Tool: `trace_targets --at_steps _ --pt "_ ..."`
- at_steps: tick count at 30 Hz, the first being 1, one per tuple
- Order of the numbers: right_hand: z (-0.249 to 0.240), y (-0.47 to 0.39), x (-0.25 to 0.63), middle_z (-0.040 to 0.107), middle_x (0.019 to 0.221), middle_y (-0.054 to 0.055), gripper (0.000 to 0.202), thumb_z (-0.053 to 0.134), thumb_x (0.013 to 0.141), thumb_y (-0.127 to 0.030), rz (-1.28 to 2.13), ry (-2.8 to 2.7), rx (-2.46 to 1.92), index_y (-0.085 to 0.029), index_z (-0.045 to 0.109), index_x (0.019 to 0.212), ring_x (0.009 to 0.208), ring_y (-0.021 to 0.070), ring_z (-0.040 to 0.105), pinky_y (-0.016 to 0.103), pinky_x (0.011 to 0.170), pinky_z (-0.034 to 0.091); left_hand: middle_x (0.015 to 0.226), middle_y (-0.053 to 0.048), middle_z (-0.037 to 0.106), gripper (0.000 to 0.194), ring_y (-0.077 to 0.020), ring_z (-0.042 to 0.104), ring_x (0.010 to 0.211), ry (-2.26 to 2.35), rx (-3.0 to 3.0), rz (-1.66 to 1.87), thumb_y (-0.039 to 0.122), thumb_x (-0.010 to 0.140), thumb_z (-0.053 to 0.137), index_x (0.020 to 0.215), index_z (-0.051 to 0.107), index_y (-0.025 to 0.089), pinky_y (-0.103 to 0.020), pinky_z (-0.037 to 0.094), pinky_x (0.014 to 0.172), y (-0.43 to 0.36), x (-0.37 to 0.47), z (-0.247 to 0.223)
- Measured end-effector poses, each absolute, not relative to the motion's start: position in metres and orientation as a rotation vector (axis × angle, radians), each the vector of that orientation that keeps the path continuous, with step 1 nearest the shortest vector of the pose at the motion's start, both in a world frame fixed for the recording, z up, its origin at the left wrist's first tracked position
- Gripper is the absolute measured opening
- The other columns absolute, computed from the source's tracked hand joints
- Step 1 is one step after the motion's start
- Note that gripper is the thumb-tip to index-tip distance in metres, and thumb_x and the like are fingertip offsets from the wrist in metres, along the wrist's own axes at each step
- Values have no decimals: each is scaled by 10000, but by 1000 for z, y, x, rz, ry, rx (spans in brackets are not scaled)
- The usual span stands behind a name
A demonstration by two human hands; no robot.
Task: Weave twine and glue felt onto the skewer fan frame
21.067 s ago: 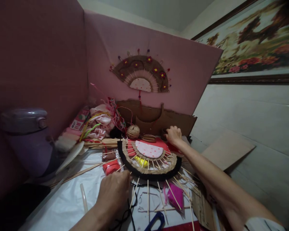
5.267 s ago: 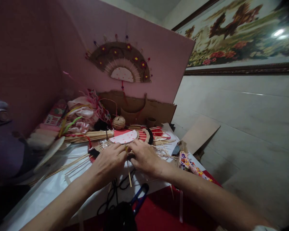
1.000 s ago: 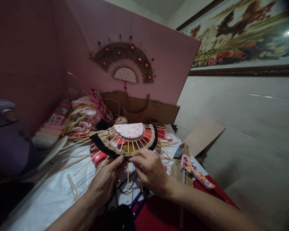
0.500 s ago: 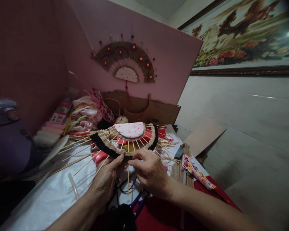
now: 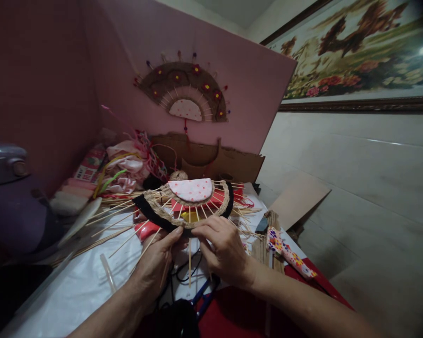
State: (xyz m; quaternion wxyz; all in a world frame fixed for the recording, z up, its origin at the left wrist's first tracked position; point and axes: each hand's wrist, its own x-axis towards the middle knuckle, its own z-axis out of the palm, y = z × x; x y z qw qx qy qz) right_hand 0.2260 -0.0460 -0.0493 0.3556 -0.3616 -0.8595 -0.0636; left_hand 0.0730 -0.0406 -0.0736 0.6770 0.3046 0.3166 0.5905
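Between my hands is a half-round craft fan (image 5: pixel 150 212) of thin sticks, edged with braided twine and a black band. A white half-disc with red dots (image 5: pixel 191 189) sits at its far side. My left hand (image 5: pixel 157 253) pinches the near edge of the black band, thumb on top and fingers underneath. Just to the right, my right hand (image 5: pixel 220 246) has its fingers closed on the same edge, where they hide part of the band. Bare stick ends (image 5: pixel 190 267) stick out past the band towards me and to the left.
A finished fan (image 5: pixel 192 75) with flowers hangs on the pink board. Behind my hands lie a twine ball (image 5: pixel 178 175), loose sticks and a heap of fabric (image 5: pixel 127 162). Blue-handled scissors (image 5: pixel 206 295) lie near me, a flowered cloth piece (image 5: pixel 291 256) to the right, a clear glue stick (image 5: pixel 107 272) left.
My right hand's fingers have shifted slightly up onto the band and flattened against it. The fan has moved a touch to the right; my left hand keeps its pinch.
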Motion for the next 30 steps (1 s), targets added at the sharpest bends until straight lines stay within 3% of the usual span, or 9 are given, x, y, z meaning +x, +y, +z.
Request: trace_targets --at_steps 9,15,25,30 --pt "-47 -48 225 592 950 78 267 476 773 -88 -133 -2189 -983 -156 600 1000 889 199 500 357 778 401 857 -32 689 302 -140 600 726 739 647 1338 216 643 728 936 677 163 -257 463 669 -40 73 -72" --pt "-48 -48 224 582 916 72 282 489 745 -81 -199 -2266 -995 -181 637 963 853 204 484 345 717 389 860 -38 693 310 -142 596 705 713 651 1350 203 656 716 962 675 172 -251 440 620 -40 73 -73" --pt "-49 -49 225 611 843 68 225 444 748 -72 -112 -2106 -942 -157 566 916 805 197 528 349 731 409 862 -50 690 238 -163 596 755 760 690 1338 245 656 719 868 680 143 -280 451 699 -42 72 -72" --pt "-49 -54 225 615 936 68 390 437 724 -44 -49 -2107 -927 -167 495 1090 862 208 533 367 774 418 863 -44 682 227 -166 595 773 754 689 1329 231 677 700 889 675 154 -289 455 727 -42 72 -71"
